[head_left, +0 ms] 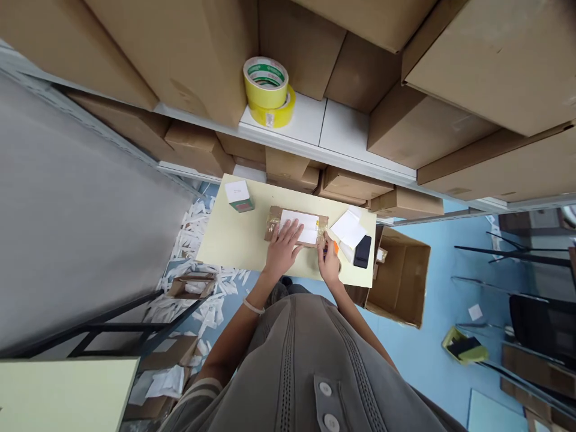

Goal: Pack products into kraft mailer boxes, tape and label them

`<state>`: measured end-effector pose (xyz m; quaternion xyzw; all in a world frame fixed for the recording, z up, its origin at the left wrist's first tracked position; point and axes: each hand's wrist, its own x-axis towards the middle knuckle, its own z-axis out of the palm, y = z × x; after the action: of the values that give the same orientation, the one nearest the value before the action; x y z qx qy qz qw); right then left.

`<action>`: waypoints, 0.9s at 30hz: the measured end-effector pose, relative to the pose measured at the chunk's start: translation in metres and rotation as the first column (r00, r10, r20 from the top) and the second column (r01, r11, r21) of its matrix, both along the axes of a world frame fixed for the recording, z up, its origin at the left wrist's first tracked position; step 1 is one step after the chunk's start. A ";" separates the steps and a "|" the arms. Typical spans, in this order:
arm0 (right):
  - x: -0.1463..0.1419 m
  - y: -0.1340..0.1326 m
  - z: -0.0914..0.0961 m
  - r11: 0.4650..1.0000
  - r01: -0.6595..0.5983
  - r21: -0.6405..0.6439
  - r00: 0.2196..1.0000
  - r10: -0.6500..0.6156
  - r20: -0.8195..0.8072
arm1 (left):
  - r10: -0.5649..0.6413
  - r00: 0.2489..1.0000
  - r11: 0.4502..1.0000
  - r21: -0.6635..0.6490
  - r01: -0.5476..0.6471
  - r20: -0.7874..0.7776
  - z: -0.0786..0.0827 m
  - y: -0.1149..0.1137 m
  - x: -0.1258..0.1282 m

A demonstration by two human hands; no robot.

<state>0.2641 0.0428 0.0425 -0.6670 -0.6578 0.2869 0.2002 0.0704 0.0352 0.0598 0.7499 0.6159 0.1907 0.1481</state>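
Observation:
A small brown cardboard box (274, 219) lies on the pale yellow table, with shiny clear tape over both its ends. A white paper sheet (309, 230) covers much of its top. My left hand (287, 241) rests on the sheet with fingers stretched out flat, pressing on the box. At the box's right end, my right hand (329, 261) is closed around an orange tool (335, 248). Fingers hide most of that tool, so its exact kind is unclear. The right fingertips are close to the taped edge of the box.
White papers (348, 228) and a black phone (362, 251) lie on the table's right side. A small white-and-green box (240, 197) stands at its left. Tape rolls (269, 93) sit on the shelf above. A large open carton (411, 279) stands beside the table; paper scraps (216, 309) cover the floor.

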 end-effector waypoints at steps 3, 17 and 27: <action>0.008 -0.003 -0.001 1.000 -0.007 0.003 0.999 0.007 -0.036 | -0.054 0.998 0.996 -0.073 0.052 -0.026 -0.005 0.001 0.003; 0.038 -0.011 -0.066 0.817 0.435 -0.377 0.883 -0.306 0.356 | -0.033 0.999 0.995 -0.092 0.035 0.016 -0.015 0.006 0.006; 0.071 -0.020 -0.031 0.844 0.421 -0.331 0.892 -0.452 -0.017 | -0.080 0.996 0.997 0.001 0.080 -0.029 -0.018 0.007 0.006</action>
<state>0.3347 0.0230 0.0111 -0.8083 -0.4234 0.3671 0.1805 0.0763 0.0425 0.0415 0.7768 0.5873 0.1744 0.1459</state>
